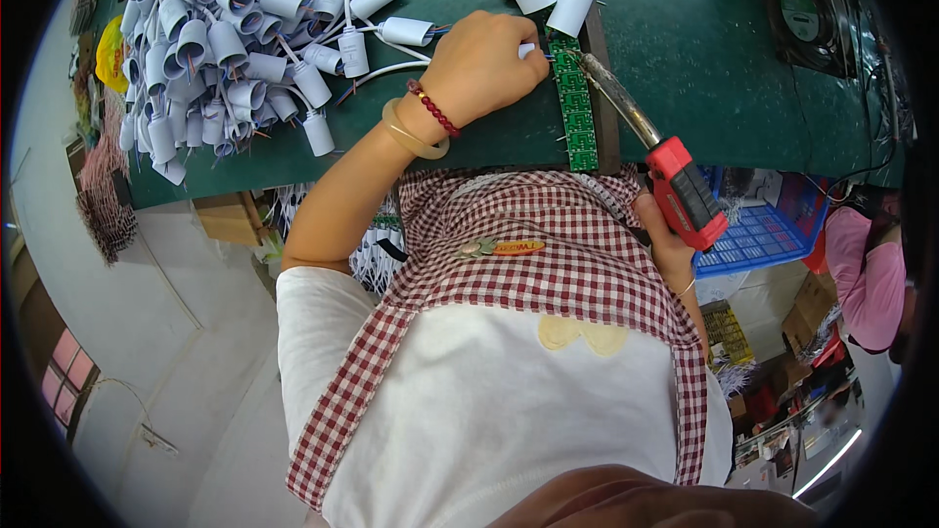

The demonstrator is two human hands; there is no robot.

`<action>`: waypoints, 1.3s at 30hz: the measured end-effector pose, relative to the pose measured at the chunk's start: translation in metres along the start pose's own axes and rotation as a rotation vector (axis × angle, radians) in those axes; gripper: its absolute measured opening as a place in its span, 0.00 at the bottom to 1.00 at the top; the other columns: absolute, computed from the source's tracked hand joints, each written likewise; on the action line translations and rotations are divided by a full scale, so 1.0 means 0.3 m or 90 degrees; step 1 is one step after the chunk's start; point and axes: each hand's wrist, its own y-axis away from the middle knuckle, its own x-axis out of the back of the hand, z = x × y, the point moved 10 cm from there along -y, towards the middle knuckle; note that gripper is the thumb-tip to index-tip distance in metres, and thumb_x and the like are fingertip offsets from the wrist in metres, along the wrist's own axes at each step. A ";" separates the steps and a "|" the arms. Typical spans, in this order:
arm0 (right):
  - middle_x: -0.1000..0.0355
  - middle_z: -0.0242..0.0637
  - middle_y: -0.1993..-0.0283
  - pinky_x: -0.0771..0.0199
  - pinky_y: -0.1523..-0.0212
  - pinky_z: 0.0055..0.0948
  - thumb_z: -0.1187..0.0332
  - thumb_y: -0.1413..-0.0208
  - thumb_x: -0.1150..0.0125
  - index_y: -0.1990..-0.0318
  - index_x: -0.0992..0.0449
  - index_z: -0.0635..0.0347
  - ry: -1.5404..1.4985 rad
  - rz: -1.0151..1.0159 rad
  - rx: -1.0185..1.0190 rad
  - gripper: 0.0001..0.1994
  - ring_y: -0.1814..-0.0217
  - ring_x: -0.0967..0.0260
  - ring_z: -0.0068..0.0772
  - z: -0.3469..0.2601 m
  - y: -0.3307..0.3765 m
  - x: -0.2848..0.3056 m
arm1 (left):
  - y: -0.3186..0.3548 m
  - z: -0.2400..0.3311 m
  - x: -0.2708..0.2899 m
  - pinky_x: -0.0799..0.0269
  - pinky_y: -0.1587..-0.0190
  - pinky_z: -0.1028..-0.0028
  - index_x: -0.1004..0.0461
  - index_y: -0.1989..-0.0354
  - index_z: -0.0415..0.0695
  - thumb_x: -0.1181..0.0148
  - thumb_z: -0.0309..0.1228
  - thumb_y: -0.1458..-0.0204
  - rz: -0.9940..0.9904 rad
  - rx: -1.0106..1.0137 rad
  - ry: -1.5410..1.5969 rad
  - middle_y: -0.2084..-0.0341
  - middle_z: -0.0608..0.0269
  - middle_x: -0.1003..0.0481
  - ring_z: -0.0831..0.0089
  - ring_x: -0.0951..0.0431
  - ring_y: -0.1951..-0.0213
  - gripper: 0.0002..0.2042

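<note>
So the left hand [481, 64] is resting on the green table [704, 59], fingers [518, 39] curled tight and pinching a small white piece with thin wires right at the top end of a long green circuit board strip [577, 108], which lies on a dark bar running toward the table's near edge. The right hand [665, 240] sits lower, just off the table edge, fingers wrapped fully around the red and black handle of a soldering iron [655, 147], whose metal tip angles up and meets the strip just beside the left fingertips. To the left there's a big heap of white lamp socket housings [215, 39] with wires trailing out, a few more lying loose near the strip's far end. Container-wise, a blue plastic basket [768, 230] sits below the table on the right, but I can't tell what's in it. A black fan [807, 15] sits at the table's far right corner.
</note>
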 end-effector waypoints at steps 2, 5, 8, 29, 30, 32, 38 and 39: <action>0.31 0.36 0.72 0.34 0.74 0.26 0.75 0.56 0.35 0.68 0.26 0.63 0.011 -0.002 0.005 0.08 0.75 0.33 0.28 -0.003 -0.004 -0.007 | 0.005 0.002 0.002 0.29 0.67 0.58 0.24 0.78 0.38 0.46 0.34 0.58 0.002 0.005 0.003 0.80 0.47 0.26 0.49 0.25 0.74 0.11; 0.32 0.36 0.72 0.34 0.74 0.26 0.75 0.56 0.35 0.68 0.26 0.63 0.045 -0.023 0.013 0.08 0.75 0.34 0.28 0.005 -0.004 -0.019 | 0.010 0.002 0.003 0.30 0.69 0.60 0.24 0.77 0.38 0.46 0.33 0.58 0.016 0.005 0.017 0.81 0.46 0.26 0.49 0.26 0.75 0.10; 0.32 0.36 0.72 0.35 0.74 0.25 0.75 0.56 0.35 0.68 0.27 0.62 0.083 -0.048 0.012 0.07 0.75 0.34 0.27 0.018 0.002 -0.028 | 0.013 -0.002 0.002 0.31 0.71 0.62 0.24 0.75 0.38 0.45 0.33 0.58 0.037 0.008 0.030 0.82 0.46 0.27 0.50 0.26 0.77 0.10; 0.30 0.35 0.74 0.33 0.74 0.25 0.75 0.56 0.34 0.67 0.26 0.64 0.055 -0.001 0.003 0.09 0.74 0.31 0.27 0.030 0.023 0.000 | 0.018 -0.004 0.009 0.30 0.71 0.63 0.23 0.76 0.40 0.44 0.35 0.59 0.056 0.029 0.005 0.82 0.47 0.26 0.50 0.26 0.77 0.10; 0.30 0.35 0.74 0.32 0.73 0.25 0.74 0.55 0.34 0.66 0.26 0.64 0.019 0.033 -0.021 0.09 0.73 0.31 0.26 0.040 0.030 0.019 | 0.018 -0.004 0.008 0.30 0.71 0.63 0.23 0.76 0.39 0.44 0.35 0.59 0.054 0.030 0.004 0.82 0.47 0.26 0.50 0.26 0.77 0.11; 0.30 0.34 0.73 0.32 0.72 0.25 0.74 0.54 0.35 0.66 0.26 0.64 0.004 0.027 -0.043 0.08 0.73 0.32 0.25 0.058 0.041 0.030 | 0.018 -0.004 0.007 0.30 0.71 0.63 0.23 0.75 0.39 0.44 0.35 0.59 0.051 0.033 0.004 0.82 0.47 0.26 0.50 0.26 0.77 0.11; 0.29 0.34 0.71 0.32 0.71 0.26 0.74 0.53 0.36 0.65 0.26 0.64 -0.022 0.022 -0.066 0.07 0.72 0.32 0.25 0.094 0.054 0.036 | 0.017 -0.005 0.007 0.30 0.71 0.63 0.23 0.75 0.39 0.45 0.35 0.59 0.050 0.035 0.011 0.82 0.47 0.27 0.50 0.26 0.77 0.11; 0.29 0.34 0.71 0.32 0.71 0.27 0.75 0.53 0.36 0.65 0.26 0.64 -0.036 0.023 -0.075 0.07 0.72 0.32 0.26 0.098 0.056 0.034 | 0.017 -0.005 0.008 0.30 0.71 0.63 0.23 0.75 0.39 0.45 0.35 0.59 0.050 0.036 0.015 0.82 0.47 0.27 0.50 0.26 0.77 0.11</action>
